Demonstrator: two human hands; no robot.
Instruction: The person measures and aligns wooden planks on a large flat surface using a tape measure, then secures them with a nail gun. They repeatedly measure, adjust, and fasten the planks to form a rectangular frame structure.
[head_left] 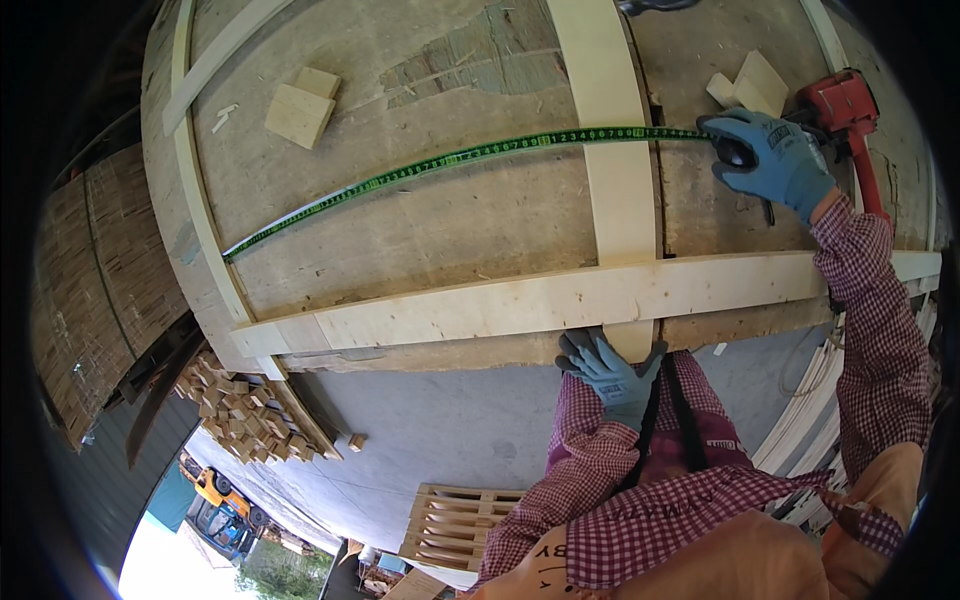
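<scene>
My right hand [775,160], in a blue-grey work glove, is closed around the dark case of a tape measure [737,153]. Its green blade [460,158] runs left across the worktable, over an upright pale board [612,180], to the left slat [200,200]. My left hand [615,380], gloved too, has its fingers spread near the table's front edge, beside the lower end of that board. It holds nothing. A long pale plank [480,300] lies crosswise between my hands. Beyond my right hand lies a red nail gun [840,105], partly hidden by the glove.
Wood blocks [302,108] lie on the table's left part, and more pieces [755,85] near the nail gun. Below left is a heap of small blocks [245,420]. A pallet [450,520] stands on the grey floor [400,420]. Long strips [810,400] lie at right.
</scene>
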